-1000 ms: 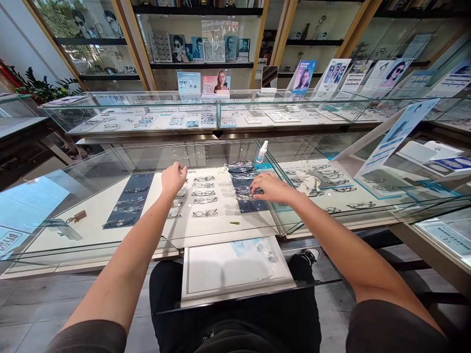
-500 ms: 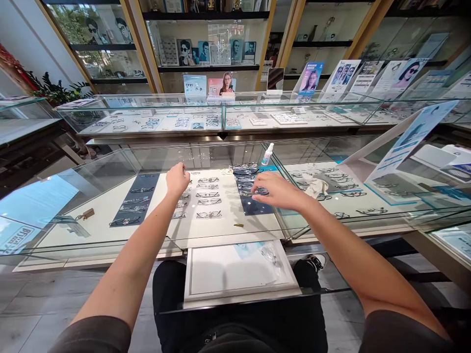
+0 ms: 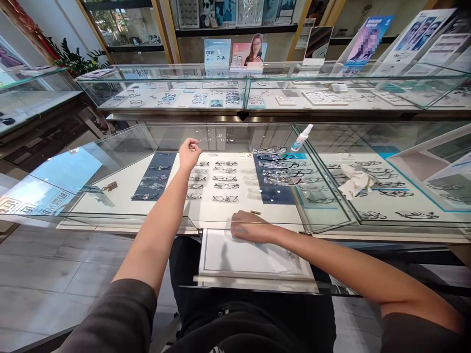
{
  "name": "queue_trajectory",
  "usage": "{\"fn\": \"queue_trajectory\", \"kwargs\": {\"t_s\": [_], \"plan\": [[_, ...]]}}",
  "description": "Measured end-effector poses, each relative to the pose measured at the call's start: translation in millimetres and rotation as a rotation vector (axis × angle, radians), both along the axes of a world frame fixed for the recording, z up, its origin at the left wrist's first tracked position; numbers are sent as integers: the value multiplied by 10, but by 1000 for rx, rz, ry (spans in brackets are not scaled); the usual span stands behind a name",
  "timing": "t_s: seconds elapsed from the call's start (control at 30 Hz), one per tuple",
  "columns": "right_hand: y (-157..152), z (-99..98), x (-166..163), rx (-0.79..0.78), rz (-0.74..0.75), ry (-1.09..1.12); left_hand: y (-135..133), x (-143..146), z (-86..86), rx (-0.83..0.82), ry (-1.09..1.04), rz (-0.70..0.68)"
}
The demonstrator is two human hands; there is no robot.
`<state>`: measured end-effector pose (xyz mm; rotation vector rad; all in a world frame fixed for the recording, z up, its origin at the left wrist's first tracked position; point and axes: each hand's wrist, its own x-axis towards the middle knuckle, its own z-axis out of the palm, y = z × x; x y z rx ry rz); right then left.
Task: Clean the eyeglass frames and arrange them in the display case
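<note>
My left hand (image 3: pixel 190 153) is raised over the glass counter (image 3: pixel 275 215), left of a column of eyeglasses (image 3: pixel 226 185). Its fingers curl inward, and I cannot make out whether anything is in them. My right hand (image 3: pixel 252 227) is low, over the back edge of the pulled-out white drawer (image 3: pixel 228 262). Its fingers are bent under and mostly hidden, somewhat blurred; what they hold, if anything, does not show. Clear plastic (image 3: pixel 290 257) lies in the drawer's right part. Just beyond the right hand is a small gold-coloured piece (image 3: pixel 255 213).
A white spray bottle (image 3: pixel 301 138) stands on the counter, with a crumpled cream cloth (image 3: pixel 355 181) to its right. Eyeglasses on a dark blue panel (image 3: pixel 275 193) sit mid-counter. A brown tag (image 3: pixel 110 186) lies at left. Another display case (image 3: pixel 165 105) runs behind.
My right hand has moved from above the dark blue panel down and toward me to the drawer. My left hand stays raised over the counter. The view has tilted down.
</note>
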<state>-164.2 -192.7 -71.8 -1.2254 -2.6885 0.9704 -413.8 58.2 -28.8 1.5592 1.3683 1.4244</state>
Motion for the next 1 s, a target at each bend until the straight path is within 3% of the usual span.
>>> {"fn": "queue_trajectory", "kwargs": {"t_s": [0.1,0.2,0.3,0.4,0.57,0.8,1.0], "plan": [[369,-316,33,147,-171,-83,64,-79,30,-40,-121,-115],[723,-567,40,275,-305,-113,111,-173,82,-176,-384,-271],[1026,-766,6,331,-352,-130,124,-238,128,-304,-616,-442],[1258,-901,-59,325,-334,-177,106,-241,148,-361,-606,-569],[1467,-974,-177,324,-302,-213,71,-189,153,-359,-511,-653],[1500,-983,-272,334,-323,-208,59,-156,158,-369,-386,-554],[1450,-963,-277,348,-311,-238,97,-166,131,-365,-351,-573]]}}
